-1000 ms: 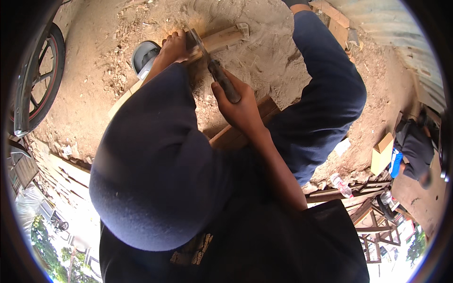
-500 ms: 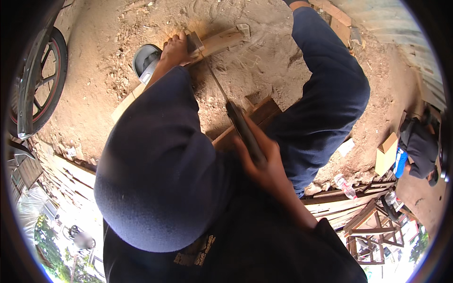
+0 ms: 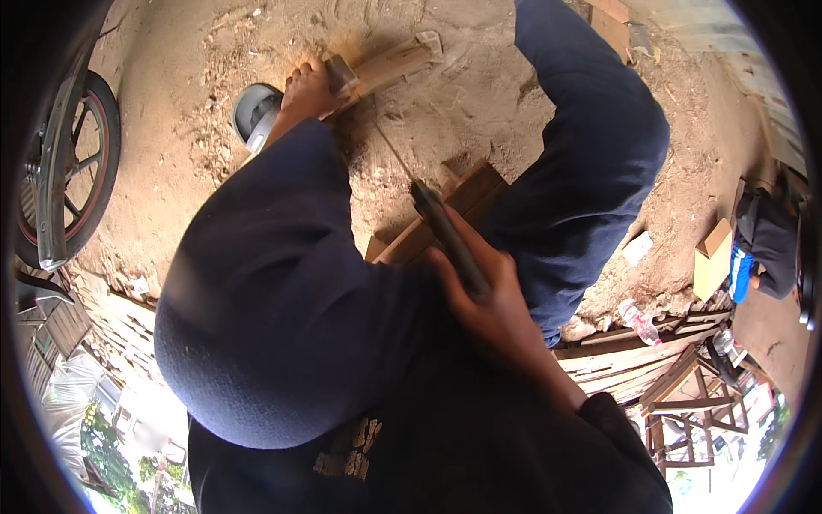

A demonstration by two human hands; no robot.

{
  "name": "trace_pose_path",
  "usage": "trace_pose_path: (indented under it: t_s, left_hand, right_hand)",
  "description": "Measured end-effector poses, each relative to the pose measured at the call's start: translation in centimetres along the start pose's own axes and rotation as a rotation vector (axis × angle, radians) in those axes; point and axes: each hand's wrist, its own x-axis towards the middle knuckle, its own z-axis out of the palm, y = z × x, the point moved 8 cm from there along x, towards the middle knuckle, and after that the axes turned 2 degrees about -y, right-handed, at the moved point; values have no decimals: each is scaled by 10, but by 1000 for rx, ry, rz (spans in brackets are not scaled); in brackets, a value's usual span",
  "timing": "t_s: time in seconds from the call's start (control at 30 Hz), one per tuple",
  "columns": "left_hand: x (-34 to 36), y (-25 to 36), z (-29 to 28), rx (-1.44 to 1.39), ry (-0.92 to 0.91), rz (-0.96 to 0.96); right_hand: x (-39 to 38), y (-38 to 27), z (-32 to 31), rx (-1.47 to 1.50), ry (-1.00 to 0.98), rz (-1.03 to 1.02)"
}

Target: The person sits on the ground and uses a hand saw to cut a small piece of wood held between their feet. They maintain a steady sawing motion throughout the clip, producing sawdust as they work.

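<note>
A handsaw (image 3: 449, 236) with a dark handle and a thin blade is in my right hand (image 3: 490, 291), whose fingers wrap round the handle. Its blade runs up and left, its far end close to the near edge of a wooden plank (image 3: 392, 68) on the sandy ground. My left hand (image 3: 308, 91) is closed on a short brown wooden block (image 3: 341, 77) that lies across the plank's left part. My left leg hides much of the left forearm. Whether the blade touches the wood I cannot tell.
A grey shoe-like thing (image 3: 255, 113) lies beside my left hand. Brown timber (image 3: 454, 206) lies between my legs. A motorcycle wheel (image 3: 96, 167) stands far left. At right are a plastic bottle (image 3: 638, 321), a cardboard box (image 3: 712, 259), a wooden frame (image 3: 692, 403) and another person (image 3: 766, 244).
The view has turned slightly, so the plank, block and left hand sit a little further up and left. Both hands keep their holds on the saw and block.
</note>
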Motion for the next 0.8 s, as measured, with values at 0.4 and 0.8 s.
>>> trace_pose_path:
  t_s: [0.4,0.8]
  left_hand:
    - [-23,3,-10,257,-92,27]
    - [-124,-87,-102,-585,746,-50]
  right_hand:
    - [-10,11,15,-85,-77,33]
    - [-12,27,9,-9,-92,-78]
